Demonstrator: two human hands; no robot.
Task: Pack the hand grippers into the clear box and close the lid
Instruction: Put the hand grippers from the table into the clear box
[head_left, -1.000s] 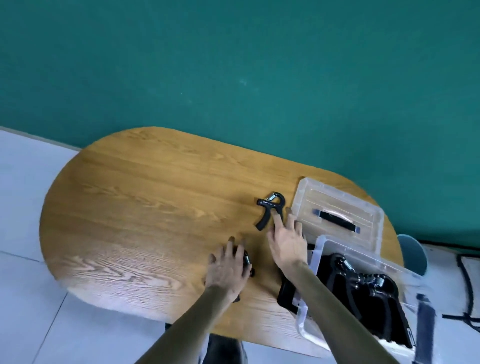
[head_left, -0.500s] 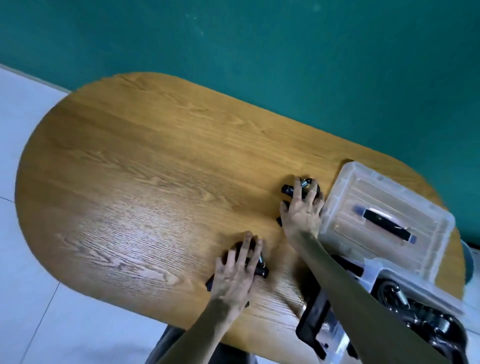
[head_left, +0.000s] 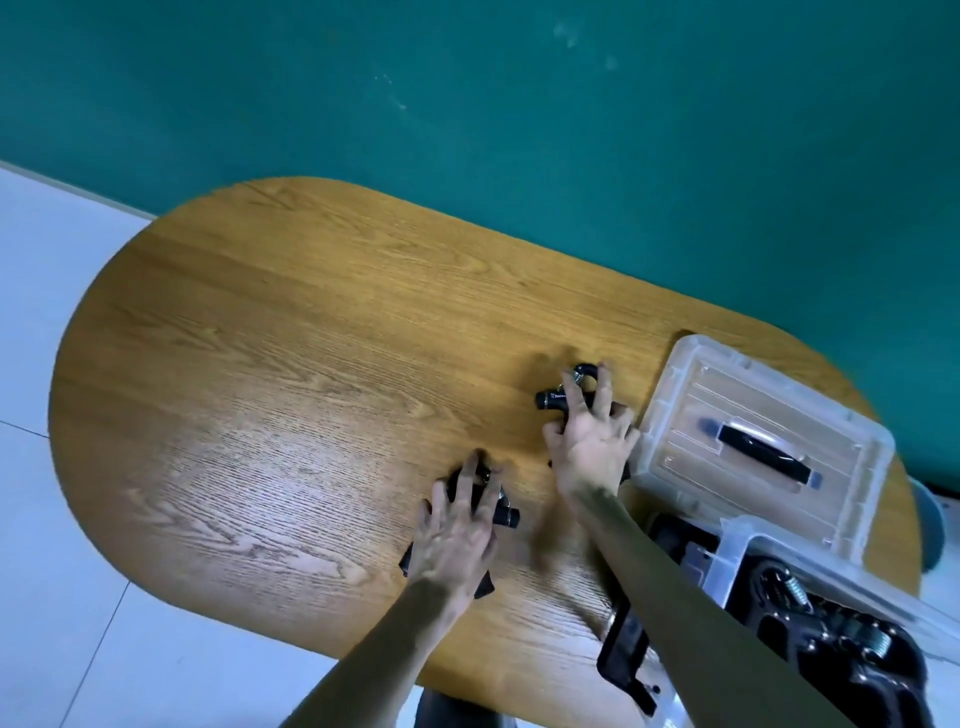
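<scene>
Teal wall behind, pale floor tiles at the left, and an oval wooden desk (head_left: 270, 395) filling the middle of the frame. Both hands are down on the last loose hand grippers at once, which looks like a two-at-a-time pickup to save a trip. Left hand (head_left: 454, 535), lower centre, lies over the near hand gripper (head_left: 506, 514) with fingers curled onto it; the black handle ends poke out on both sides. Right hand (head_left: 589, 441), just above and to the right, has its fingers clawed round the far hand gripper (head_left: 553, 399), its looped top showing beyond the fingertips. Neither piece looks lifted yet. Clear box (head_left: 748, 551) sits at the lower right corner, open, with several black grippers and their springs already heaped inside. Its lid (head_left: 691, 374) lies flat on the desk right of the right hand, black handle up, parked out of the way until the box is full
</scene>
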